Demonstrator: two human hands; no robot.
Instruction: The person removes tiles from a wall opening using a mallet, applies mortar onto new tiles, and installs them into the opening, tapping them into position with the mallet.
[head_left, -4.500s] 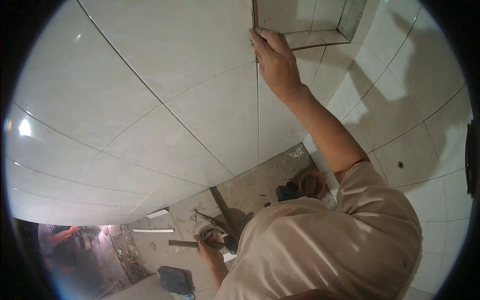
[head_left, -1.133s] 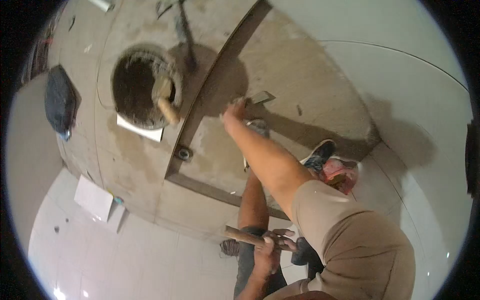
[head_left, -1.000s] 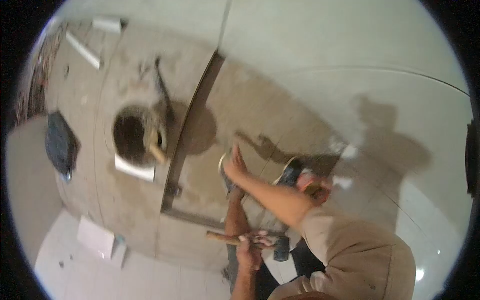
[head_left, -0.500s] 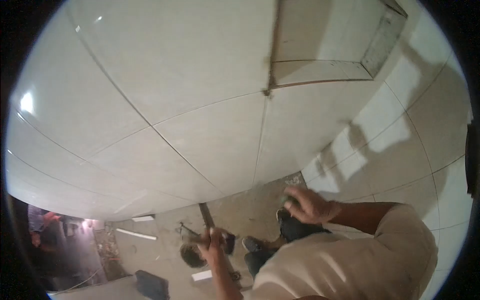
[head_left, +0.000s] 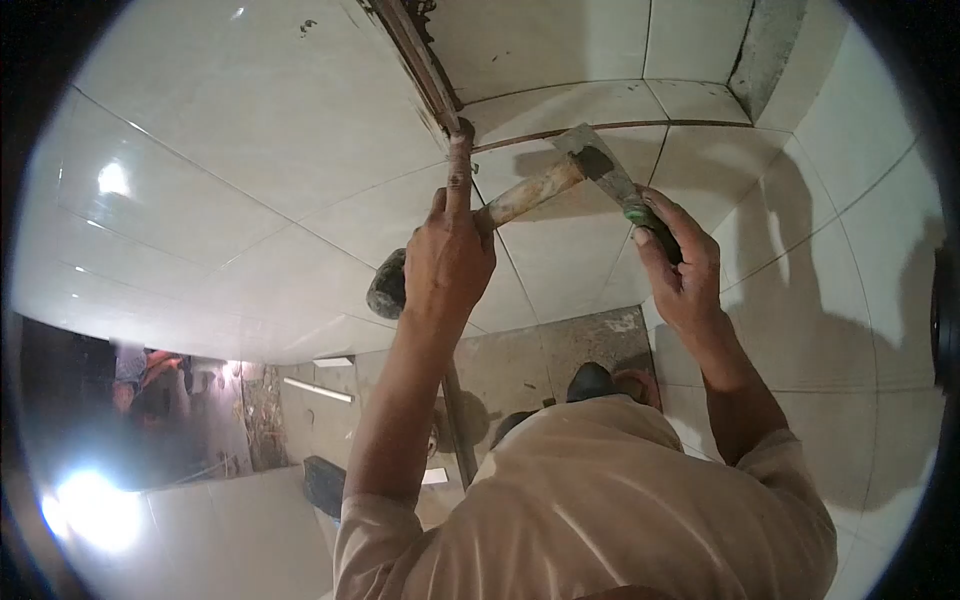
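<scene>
My left hand (head_left: pixel 450 250) is wrapped around a mallet, its index finger stretched up to the lower corner of the wall niche's edge strip (head_left: pixel 425 75). The mallet's dark rounded head (head_left: pixel 387 284) sticks out left of the hand, and its worn wooden handle (head_left: pixel 535 192) points up to the right. My right hand (head_left: pixel 685 255) grips a putty knife (head_left: pixel 620 185) by its dark handle with a green band. The knife's broad blade points up-left near the niche's bottom edge. The mallet's handle end meets or overlaps the blade; I cannot tell which.
Glossy tiles cover the wall (head_left: pixel 250 130) ahead and the wall (head_left: pixel 820 320) on the right. The recessed niche (head_left: pixel 560 50) opens above my hands. Below lie a rough floor (head_left: pixel 520 360), white strips (head_left: pixel 318 390) and a dark block (head_left: pixel 323 485). A bright lamp (head_left: pixel 98 510) glows lower left.
Both hands have risen from low near the floor to the niche's corner. The mallet came up with my left hand, the putty knife with my right. The view has shifted.
</scene>
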